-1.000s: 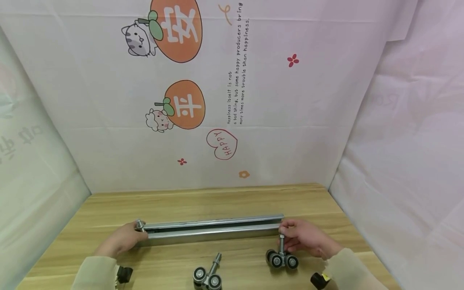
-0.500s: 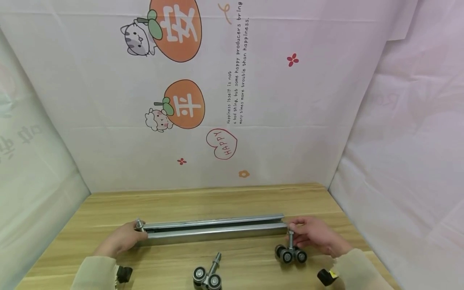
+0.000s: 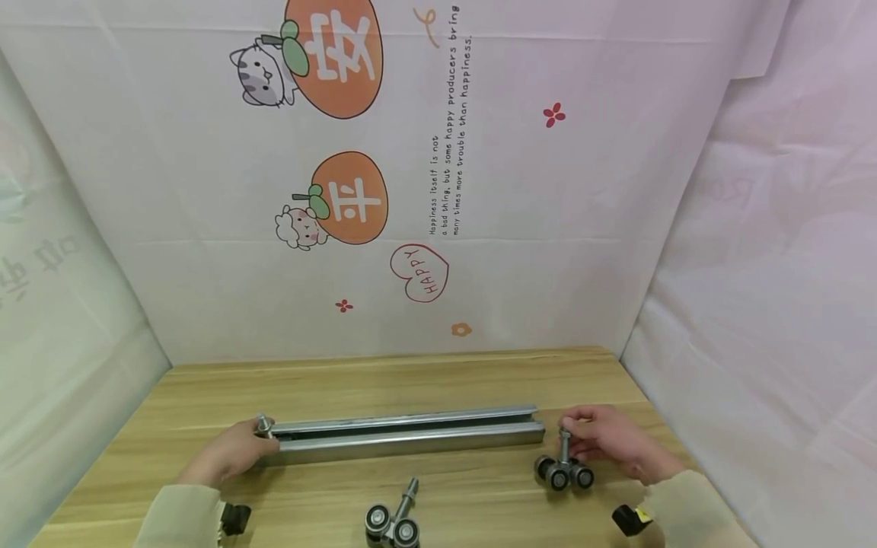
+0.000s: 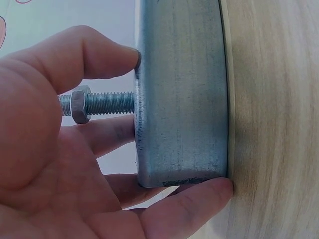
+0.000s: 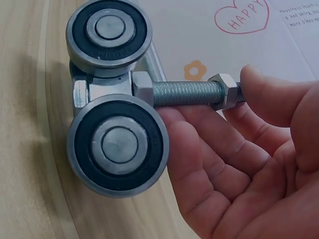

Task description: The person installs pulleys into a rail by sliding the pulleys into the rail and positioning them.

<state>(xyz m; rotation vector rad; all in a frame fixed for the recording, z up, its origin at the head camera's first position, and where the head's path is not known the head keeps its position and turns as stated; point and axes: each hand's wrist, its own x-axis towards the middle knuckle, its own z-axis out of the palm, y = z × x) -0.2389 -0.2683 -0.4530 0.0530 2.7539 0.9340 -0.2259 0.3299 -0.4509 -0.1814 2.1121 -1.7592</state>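
Observation:
A galvanised steel track (image 3: 411, 441) with a slot along its top lies across the table. My left hand (image 3: 233, 450) holds its left end, thumb on the upper edge and fingertips around the end. A threaded bolt (image 4: 109, 102) with a nut rises out of the slot between thumb and fingers; whatever it joins inside the track is hidden. My right hand (image 3: 606, 438) pinches the upright bolt of a roller trolley (image 3: 563, 470), just beyond the track's right end. Its black-and-steel wheels (image 5: 118, 145) point down, away from the palm.
Another roller trolley (image 3: 393, 525) lies on its side on the wooden table (image 3: 473, 510), in front of the track, its bolt tilted up to the right. White printed cloth (image 3: 507, 289) walls in the table at the back and both sides.
My right hand has carried the roller trolley to the right and slightly back, past the track's right end, uncovering that end. My left hand and the track have stayed put.

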